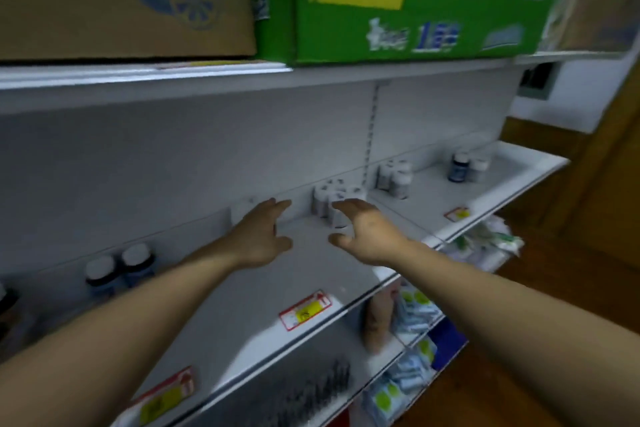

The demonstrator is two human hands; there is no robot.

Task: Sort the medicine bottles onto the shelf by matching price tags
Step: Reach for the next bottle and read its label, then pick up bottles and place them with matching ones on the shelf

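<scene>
Both my hands reach over the white shelf (242,315). My left hand (263,236) is spread, fingers near a white bottle (240,211) at the back wall; contact is unclear. My right hand (363,232) hovers with loosely curved fingers just in front of a group of white bottles (329,199), holding nothing. More white bottles (394,177) stand further right, then a dark blue bottle (459,166) beside a white one. Two dark bottles with white caps (117,270) stand at the left. Red and yellow price tags (306,310), (458,214), (164,399) lie along the shelf front.
A brown carton (121,0) and a green carton (415,0) sit on the shelf above. Lower shelves hold packets and boxes (412,315). A wooden floor (571,288) lies to the right. The frame is blurred.
</scene>
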